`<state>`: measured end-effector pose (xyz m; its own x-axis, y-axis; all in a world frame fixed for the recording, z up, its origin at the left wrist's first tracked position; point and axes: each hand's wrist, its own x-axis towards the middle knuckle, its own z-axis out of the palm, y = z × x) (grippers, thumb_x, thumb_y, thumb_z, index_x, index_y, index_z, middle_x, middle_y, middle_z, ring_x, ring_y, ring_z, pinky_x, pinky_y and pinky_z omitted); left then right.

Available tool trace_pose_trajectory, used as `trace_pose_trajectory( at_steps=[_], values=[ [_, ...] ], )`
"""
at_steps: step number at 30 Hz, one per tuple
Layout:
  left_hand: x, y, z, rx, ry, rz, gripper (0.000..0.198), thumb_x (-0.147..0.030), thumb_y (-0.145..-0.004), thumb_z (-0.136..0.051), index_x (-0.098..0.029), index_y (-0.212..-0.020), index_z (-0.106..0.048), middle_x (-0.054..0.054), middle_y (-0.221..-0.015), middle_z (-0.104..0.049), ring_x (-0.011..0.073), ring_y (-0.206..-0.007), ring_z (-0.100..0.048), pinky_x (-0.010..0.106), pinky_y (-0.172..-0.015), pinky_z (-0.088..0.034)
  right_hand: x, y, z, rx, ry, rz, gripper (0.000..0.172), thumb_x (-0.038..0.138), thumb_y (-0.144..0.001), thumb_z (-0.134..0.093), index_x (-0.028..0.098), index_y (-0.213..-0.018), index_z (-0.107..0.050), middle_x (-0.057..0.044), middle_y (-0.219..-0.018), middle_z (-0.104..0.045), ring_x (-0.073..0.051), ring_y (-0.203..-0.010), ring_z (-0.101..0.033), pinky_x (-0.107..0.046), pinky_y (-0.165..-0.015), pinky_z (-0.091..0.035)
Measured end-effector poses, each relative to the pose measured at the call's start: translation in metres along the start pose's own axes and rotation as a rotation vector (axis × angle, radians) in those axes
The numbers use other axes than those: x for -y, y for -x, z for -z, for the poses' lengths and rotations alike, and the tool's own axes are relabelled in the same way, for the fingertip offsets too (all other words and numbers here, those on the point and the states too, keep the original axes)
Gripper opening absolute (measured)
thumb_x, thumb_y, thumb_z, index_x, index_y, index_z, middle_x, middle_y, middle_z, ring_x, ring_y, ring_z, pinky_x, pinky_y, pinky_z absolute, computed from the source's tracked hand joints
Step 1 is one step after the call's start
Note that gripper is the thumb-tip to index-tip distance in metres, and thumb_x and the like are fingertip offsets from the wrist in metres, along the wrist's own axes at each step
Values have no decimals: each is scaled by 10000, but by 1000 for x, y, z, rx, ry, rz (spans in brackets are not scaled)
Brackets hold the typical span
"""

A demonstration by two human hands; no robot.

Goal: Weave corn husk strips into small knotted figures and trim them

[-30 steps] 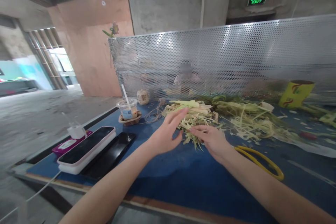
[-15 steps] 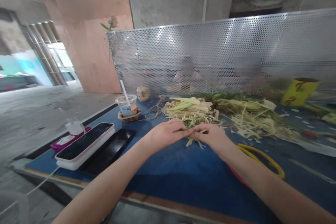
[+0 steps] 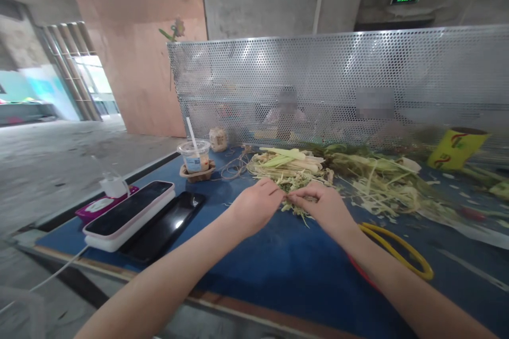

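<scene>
My left hand (image 3: 260,206) and my right hand (image 3: 318,202) meet at the fingertips over the near edge of a heap of shredded green plant bits (image 3: 300,185). Both are pinched closed; whatever lies between the fingertips is too small to name. Just beyond them, a pile of pale green stalks and leaf strips (image 3: 290,160) rests on the blue tabletop (image 3: 254,265). Some loose green shreds lie beneath my right fingers. By my right forearm is a pair of yellow-handled scissors or a similar looped tool (image 3: 413,254), partly hidden by the arm.
On the left are a phone on a white block (image 3: 131,212), a black phone (image 3: 170,225), a purple box (image 3: 99,206) and a lidded cup with straw (image 3: 194,158). More plant scraps (image 3: 389,185) and a yellow roll (image 3: 457,148) lie right. A perforated metal screen (image 3: 318,74) stands behind.
My hands have stayed together at nearly the same spot, with the left hand's fingers curled in more. The camera view has shifted slightly.
</scene>
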<state>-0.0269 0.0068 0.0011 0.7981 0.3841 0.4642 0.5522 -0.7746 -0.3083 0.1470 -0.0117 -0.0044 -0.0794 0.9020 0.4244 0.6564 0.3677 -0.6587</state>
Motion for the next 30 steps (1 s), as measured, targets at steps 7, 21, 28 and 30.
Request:
trace_pose_trajectory(
  at_steps=[7,21,28,30],
  values=[
    [-7,-5,12,43,437,374,174,-153,-801,-440,-116,-772,-607,59,-749,-617,155,-652,-600,299,-668,-493,-3,3,-5,-142,164,264,149,298,-760,-571,244,-743,-708,-9,-595,-454,-178,-667,-483,-281,-598,-377],
    [5,-3,-7,-196,474,58,180,-173,-790,-481,-141,-734,-649,55,-706,-634,130,-714,-548,246,-694,-460,-7,-3,0,60,-79,49,125,278,-685,-621,192,-713,-707,11,-611,-474,-113,-542,-458,-245,-528,-379],
    [4,-4,4,-69,710,304,134,-139,-714,-545,-133,-746,-675,29,-686,-648,85,-585,-541,175,-525,-424,-16,-9,12,166,-71,32,384,405,-826,-398,221,-1130,-545,-40,-831,-576,-150,-649,-519,-283,-613,-424],
    [3,-4,4,-61,723,297,136,-126,-708,-546,-129,-746,-677,30,-690,-652,89,-609,-551,173,-537,-429,-15,-10,19,72,-70,36,422,322,-865,-308,202,-1265,-372,-39,-827,-562,-154,-668,-524,-293,-645,-431]
  ],
)
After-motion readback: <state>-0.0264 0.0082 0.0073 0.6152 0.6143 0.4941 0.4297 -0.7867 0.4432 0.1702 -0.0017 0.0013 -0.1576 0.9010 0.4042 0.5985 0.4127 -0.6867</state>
